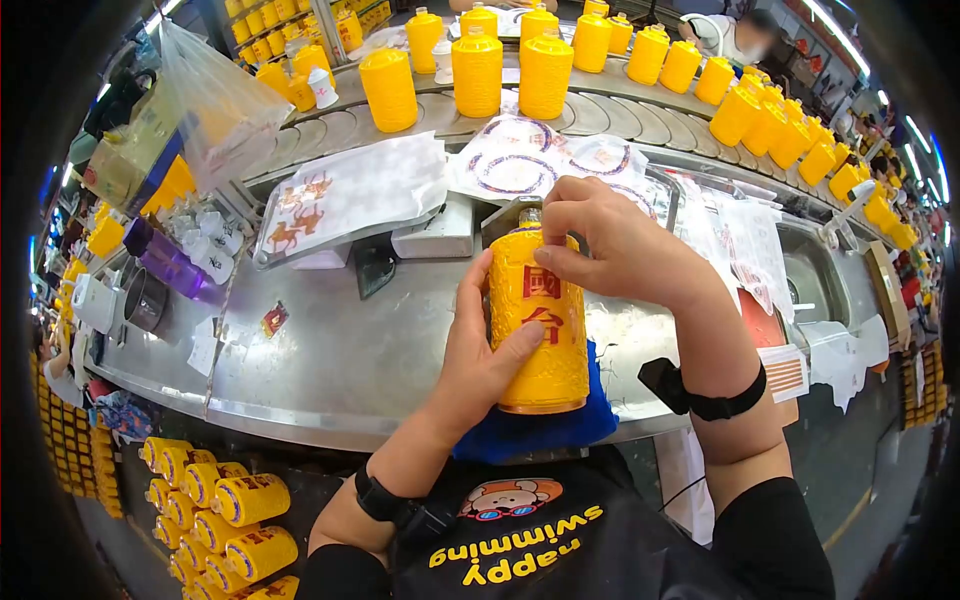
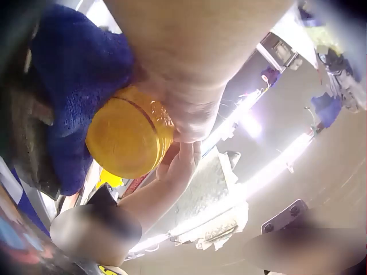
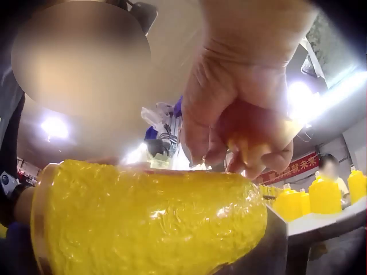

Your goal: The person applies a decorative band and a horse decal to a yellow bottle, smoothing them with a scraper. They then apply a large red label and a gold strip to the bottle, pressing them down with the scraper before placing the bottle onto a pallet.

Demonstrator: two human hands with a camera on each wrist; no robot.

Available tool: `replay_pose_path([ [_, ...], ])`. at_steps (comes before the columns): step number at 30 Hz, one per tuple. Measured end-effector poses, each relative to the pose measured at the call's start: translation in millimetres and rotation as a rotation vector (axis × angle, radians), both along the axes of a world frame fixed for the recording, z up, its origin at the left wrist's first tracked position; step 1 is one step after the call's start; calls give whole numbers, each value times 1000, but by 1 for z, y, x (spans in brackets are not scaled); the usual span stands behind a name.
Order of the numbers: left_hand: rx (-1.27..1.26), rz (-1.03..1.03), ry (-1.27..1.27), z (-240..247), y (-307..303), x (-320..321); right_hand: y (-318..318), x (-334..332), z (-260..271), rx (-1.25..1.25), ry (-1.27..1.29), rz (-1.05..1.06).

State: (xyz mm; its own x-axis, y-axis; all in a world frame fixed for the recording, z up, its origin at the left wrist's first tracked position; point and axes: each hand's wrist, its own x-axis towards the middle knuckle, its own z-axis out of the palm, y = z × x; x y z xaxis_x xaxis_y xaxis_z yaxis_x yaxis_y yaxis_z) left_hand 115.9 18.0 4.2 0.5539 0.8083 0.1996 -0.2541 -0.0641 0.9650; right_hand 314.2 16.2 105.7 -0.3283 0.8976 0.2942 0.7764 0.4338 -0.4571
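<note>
A yellow textured bottle (image 1: 550,370) with red characters stands tilted in front of the torso, its clear neck at the top. My left hand (image 1: 485,345) grips its left side, with the thumb across the front beside the lower red character. My right hand (image 1: 610,240) is bent over the bottle's shoulder, thumb and fingertips close together just above the upper red character. Whether those fingertips pinch something small, I cannot tell. A blue cloth (image 1: 595,415) lies beneath the bottle. From the left wrist, the bottle's round base (image 2: 123,140) shows; from the right wrist, its rough yellow side (image 3: 155,217).
White sheets with red and gold decals (image 1: 350,195) and with ring-shaped patterns (image 1: 510,160) lie behind the bottle on the metal table (image 1: 330,350). Yellow bottles stand along a curved conveyor (image 1: 640,120). A purple drink bottle (image 1: 165,260) is at left; more yellow bottles (image 1: 255,500) are stacked below.
</note>
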Motion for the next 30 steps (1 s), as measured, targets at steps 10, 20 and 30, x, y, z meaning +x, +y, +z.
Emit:
replay_pose_path([
  [10, -109, -59, -94, -1, -4, -7, 11, -10, -20, 110, 85, -3],
  [20, -51, -40, -42, -10, 0, -10, 7, -13, -23, 174, 203, -242],
  [30, 688, -38, 466, -19, -15, -42, -57, -8, -85, -43, 732, -253],
])
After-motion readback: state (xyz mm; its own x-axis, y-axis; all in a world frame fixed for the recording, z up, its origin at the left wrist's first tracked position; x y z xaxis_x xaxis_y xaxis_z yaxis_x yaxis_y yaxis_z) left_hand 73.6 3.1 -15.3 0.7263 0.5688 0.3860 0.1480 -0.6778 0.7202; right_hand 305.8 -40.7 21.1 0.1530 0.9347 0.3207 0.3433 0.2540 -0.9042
